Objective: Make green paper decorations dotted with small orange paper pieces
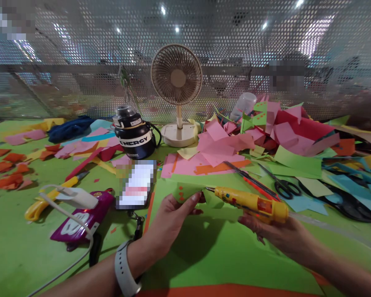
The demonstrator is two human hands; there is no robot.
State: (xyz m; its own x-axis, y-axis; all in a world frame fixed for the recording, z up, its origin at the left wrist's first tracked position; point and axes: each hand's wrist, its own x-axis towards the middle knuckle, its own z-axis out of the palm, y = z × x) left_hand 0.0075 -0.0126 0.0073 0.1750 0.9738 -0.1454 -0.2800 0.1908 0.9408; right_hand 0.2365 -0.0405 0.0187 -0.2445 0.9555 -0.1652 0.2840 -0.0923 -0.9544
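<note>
My left hand [176, 218], with a pale watch band on the wrist, pinches a small green paper piece [185, 191] marked with orange dots. My right hand [262, 229] is wrapped round a yellow glue gun [250, 202]. The gun's metal nozzle points left, close to the fingertips of my left hand; whether it touches the paper is hard to tell. Both hands are above a large green sheet [222, 260], which lies over orange and pink paper. The far side of the green piece and some of my left fingers are hidden.
A fan [177, 78] and a black bottle [132, 138] stand at the back. At left are a phone [137, 183], a purple power strip [80, 222] with a cable, and a yellow-handled tool [46, 202]. Black scissors [284, 187] and heaped paper scraps [222, 142] lie at right.
</note>
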